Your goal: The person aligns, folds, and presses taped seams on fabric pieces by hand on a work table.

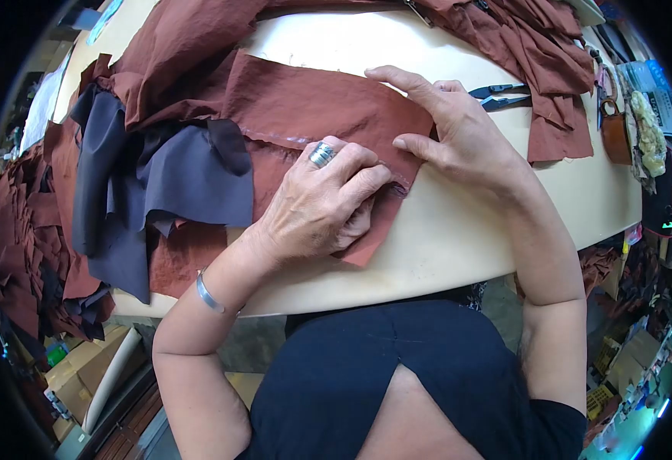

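Note:
Reddish-brown fabric [313, 100] lies across the table, with a seam running over its middle. My left hand [324, 195], with a silver ring, is closed on the fabric near its lower right corner, fingers curled and thumb hidden. At the fabric's right edge, my right hand [451, 126] has its thumb and index finger spread apart, the fingertips at the cloth. Dark blue-grey fabric [198, 172] lies left of my left hand. Black-handled snips [501, 97] rest on the table just beyond my right hand.
More brown fabric [555, 84] is bunched at the upper right of the pale table [459, 238]. Fabric pieces [25, 230] hang at the far left. A brown leather-like pouch [616, 134] hangs at the right edge. Cardboard boxes [83, 372] stand below left.

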### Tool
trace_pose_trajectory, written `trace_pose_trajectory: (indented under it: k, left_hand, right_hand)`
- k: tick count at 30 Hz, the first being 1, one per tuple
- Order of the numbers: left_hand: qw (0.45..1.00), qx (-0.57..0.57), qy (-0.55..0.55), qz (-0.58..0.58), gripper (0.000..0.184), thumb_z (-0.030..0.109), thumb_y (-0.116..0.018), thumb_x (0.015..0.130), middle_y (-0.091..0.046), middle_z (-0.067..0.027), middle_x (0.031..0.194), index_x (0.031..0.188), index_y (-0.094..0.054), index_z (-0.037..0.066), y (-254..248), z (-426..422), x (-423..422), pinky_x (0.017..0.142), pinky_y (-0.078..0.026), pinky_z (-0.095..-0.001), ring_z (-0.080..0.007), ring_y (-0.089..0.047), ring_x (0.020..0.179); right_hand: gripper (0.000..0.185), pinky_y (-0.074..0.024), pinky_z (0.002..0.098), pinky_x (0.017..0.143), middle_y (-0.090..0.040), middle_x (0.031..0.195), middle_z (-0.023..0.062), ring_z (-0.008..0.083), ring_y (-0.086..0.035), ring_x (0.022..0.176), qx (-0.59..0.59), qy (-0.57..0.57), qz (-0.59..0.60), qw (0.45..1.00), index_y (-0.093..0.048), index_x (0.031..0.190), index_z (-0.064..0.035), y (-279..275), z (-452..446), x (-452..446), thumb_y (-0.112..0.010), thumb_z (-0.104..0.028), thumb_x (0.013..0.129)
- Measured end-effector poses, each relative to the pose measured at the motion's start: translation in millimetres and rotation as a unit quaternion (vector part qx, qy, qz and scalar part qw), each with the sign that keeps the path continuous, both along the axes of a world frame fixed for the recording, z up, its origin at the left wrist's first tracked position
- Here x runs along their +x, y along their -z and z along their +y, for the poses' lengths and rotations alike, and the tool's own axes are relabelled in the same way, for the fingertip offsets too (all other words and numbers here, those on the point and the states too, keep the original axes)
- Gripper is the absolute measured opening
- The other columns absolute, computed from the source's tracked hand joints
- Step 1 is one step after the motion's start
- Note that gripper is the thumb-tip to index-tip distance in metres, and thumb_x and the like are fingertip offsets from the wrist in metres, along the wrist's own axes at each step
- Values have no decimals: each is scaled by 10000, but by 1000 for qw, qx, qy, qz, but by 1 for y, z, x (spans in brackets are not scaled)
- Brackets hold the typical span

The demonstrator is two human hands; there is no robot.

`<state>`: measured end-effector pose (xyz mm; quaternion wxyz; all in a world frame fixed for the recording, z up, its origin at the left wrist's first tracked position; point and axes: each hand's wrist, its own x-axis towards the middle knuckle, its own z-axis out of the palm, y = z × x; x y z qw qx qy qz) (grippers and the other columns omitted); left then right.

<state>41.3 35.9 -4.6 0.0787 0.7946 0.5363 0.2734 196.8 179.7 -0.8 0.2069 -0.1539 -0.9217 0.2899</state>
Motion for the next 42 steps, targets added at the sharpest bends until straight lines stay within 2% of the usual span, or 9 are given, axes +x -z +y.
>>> trace_pose_trajectory:
  k: [6, 11, 16, 18, 20, 28, 39, 41, 42]
  left_hand:
    - [999, 29, 30, 14, 343, 57, -623, 650, -540, -94, 1029, 992, -593, 59, 3, -1, -1, 812, -465, -373, -260, -546, 928]
    - [998, 38, 56, 16, 283, 108, -596, 697, -548, -88, 1095, 975, -600, 57, 10, -5, -1, 862, -465, -360, -238, -555, 992]
    - [995, 39, 82, 34, 245, 156, -573, 725, -580, -79, 1083, 950, -597, 64, 4, -6, -5, 880, -468, -355, -219, -572, 1004]
    - [994, 59, 83, 43, 238, 165, -576, 725, -592, -76, 1052, 942, -594, 68, 5, -6, -4, 871, -476, -357, -214, -583, 979]
    - [991, 74, 91, 57, 237, 174, -580, 724, -598, -73, 1033, 938, -591, 71, 6, -5, -5, 862, -483, -358, -210, -591, 959]
    - [988, 98, 98, 63, 253, 161, -639, 707, -636, -62, 1029, 950, -653, 96, 7, -5, -2, 775, -510, -337, -192, -626, 907]
    - [980, 70, 115, 148, 319, 291, -573, 765, -618, -56, 1161, 1048, -634, 158, 1, -10, -4, 873, -417, -318, -174, -615, 995]
    - [979, 65, 118, 152, 325, 302, -567, 767, -614, -60, 1170, 1052, -633, 161, 1, -10, -4, 874, -415, -321, -172, -613, 1004]
    - [980, 59, 119, 148, 326, 304, -566, 768, -612, -62, 1175, 1054, -632, 164, 0, -10, -4, 876, -414, -322, -172, -613, 1005]
  right_hand:
    - [594, -446, 432, 750, -605, 746, 150, 337, -565, 700, 3, -5, 31, 1000, -461, 1283, -173, 5, 4, 0, -638, -11, 739]
    - [576, -401, 369, 983, -542, 1272, 55, 277, -517, 1063, -105, 16, -61, 992, -486, 1305, -188, -8, 1, 1, -640, -30, 773]
    - [554, -404, 369, 972, -558, 1248, 56, 279, -518, 1052, -126, -1, -45, 991, -497, 1294, -193, -5, 5, 1, -631, -31, 782]
    - [543, -430, 397, 708, -555, 824, 135, 311, -549, 729, -68, -21, 19, 997, -507, 1242, -152, 2, 8, -1, -634, 12, 740]
    - [537, -442, 409, 573, -552, 606, 173, 327, -563, 561, -33, -29, 50, 998, -514, 1214, -132, 4, 8, -1, -635, 34, 718]
    - [534, -449, 412, 578, -559, 604, 167, 334, -565, 563, -4, -27, 68, 997, -518, 1212, -136, 6, 8, -2, -646, 21, 718]
    - [522, -456, 412, 580, -561, 597, 165, 329, -577, 574, 2, -31, 62, 998, -525, 1205, -126, 6, 9, -2, -654, 9, 718]
    - [520, -444, 395, 691, -568, 797, 128, 306, -559, 696, -30, -14, 13, 999, -521, 1229, -148, 2, 7, -1, -645, -13, 742]
    - [520, -431, 379, 803, -576, 997, 92, 283, -540, 818, -65, 3, -36, 997, -516, 1254, -173, -5, 4, 1, -635, -36, 767]
